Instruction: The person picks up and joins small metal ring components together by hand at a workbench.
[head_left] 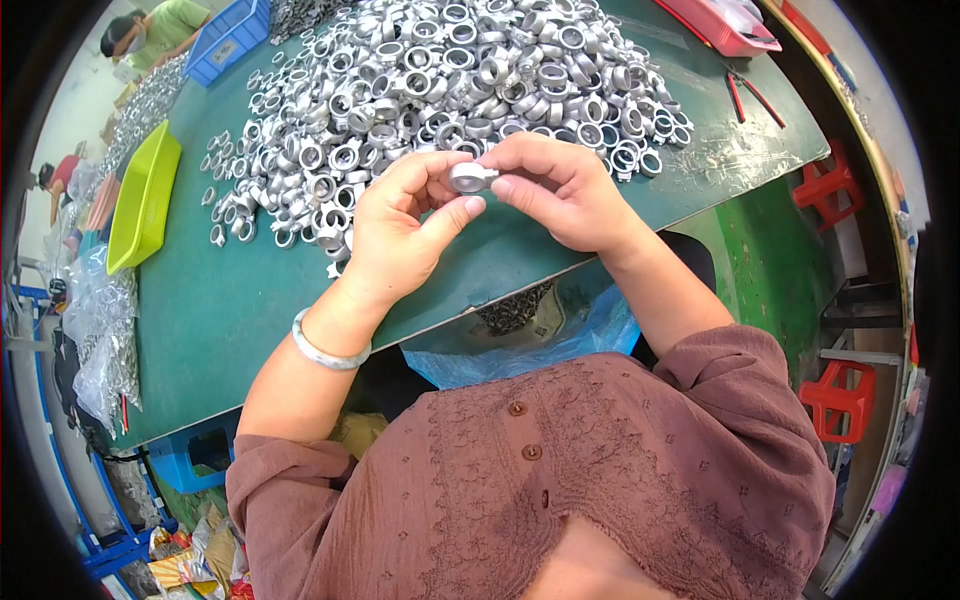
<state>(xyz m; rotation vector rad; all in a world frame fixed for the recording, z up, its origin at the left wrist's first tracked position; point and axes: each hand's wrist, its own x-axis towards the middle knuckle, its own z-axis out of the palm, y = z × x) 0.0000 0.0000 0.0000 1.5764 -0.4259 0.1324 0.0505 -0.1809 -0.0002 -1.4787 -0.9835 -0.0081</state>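
Between my two hands, above the front part of the green table (420, 292), is a small silver-grey metal ring (466, 178) with a short stub on its side. My left hand (410, 215) grips the ring's left side, thumb below and fingers curled behind. At the stub on the right, my right hand (565, 190) pinches with thumb and forefinger. Just beyond both hands spreads a large heap of similar metal rings (450, 75), with several loose ones along its left edge.
A yellow-green tray (145, 200) and a blue bin (226, 42) stand at the left. Red-handled pliers (752, 100) and a pink tray (722, 25) lie at the right. Below the table edge hangs a blue plastic bag (530, 345). Red stools (838, 400) stand rightward. Other people work at far left.
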